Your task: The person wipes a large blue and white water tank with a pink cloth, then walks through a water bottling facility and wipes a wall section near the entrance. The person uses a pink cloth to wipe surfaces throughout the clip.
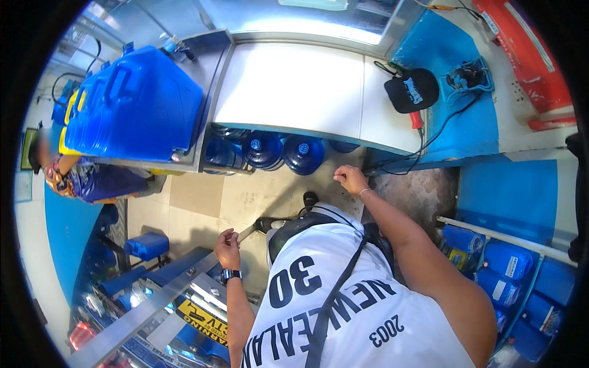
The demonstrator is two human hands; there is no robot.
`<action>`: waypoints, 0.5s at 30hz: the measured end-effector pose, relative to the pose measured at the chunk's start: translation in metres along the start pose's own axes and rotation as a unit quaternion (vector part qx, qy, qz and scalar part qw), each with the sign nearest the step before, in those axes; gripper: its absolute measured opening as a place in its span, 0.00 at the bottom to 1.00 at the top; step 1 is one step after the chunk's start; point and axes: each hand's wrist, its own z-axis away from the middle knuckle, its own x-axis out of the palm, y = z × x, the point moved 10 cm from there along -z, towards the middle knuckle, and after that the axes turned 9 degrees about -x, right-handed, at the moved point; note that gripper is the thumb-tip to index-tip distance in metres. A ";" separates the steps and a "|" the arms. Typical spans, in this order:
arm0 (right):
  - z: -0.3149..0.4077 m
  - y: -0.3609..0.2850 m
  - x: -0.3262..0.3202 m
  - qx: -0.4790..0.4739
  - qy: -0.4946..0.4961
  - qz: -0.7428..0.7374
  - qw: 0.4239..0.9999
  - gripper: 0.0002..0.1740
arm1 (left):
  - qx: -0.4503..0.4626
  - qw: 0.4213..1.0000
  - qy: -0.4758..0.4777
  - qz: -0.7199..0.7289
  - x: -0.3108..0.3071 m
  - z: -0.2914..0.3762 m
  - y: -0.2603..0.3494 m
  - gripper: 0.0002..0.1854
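My left hand (228, 248) hangs in the air with loosely curled fingers and nothing visible in it. A dark watch (231, 275) is on that wrist. Nearest to it is the glass-and-metal frame (152, 308) of a display case at lower left. My right hand (352, 179), also loosely curled and without a visible object, hovers just below the front edge of a white-tiled counter (290, 87). Round blue water bottles (303, 154) stand under the counter, left of this hand and apart from it. A thin band (363, 191) circles my right wrist.
Large blue jugs (152, 101) stand on a metal counter (202, 78), with a person (106, 179) beside it. A black cap (414, 89), a red-handled tool (416, 120) and a cable (453, 112) lie at right. Blue containers (506, 260) fill a rack at lower right.
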 end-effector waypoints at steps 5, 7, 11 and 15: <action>0.023 0.008 0.004 0.097 -0.060 0.110 0.987 0.24 | 0.018 0.991 0.091 -0.096 -0.015 0.003 -0.001 0.23; 0.035 0.016 0.000 0.095 -0.052 0.118 0.987 0.29 | -0.058 0.983 0.090 -0.148 -0.016 -0.002 -0.021 0.23; 0.055 0.032 -0.014 0.066 0.009 0.108 0.992 0.43 | 0.014 0.993 0.037 -0.115 -0.005 -0.008 -0.017 0.21; 0.064 0.046 -0.020 0.105 0.014 0.110 0.988 0.49 | 0.030 0.994 -0.040 -0.098 0.015 -0.013 -0.013 0.25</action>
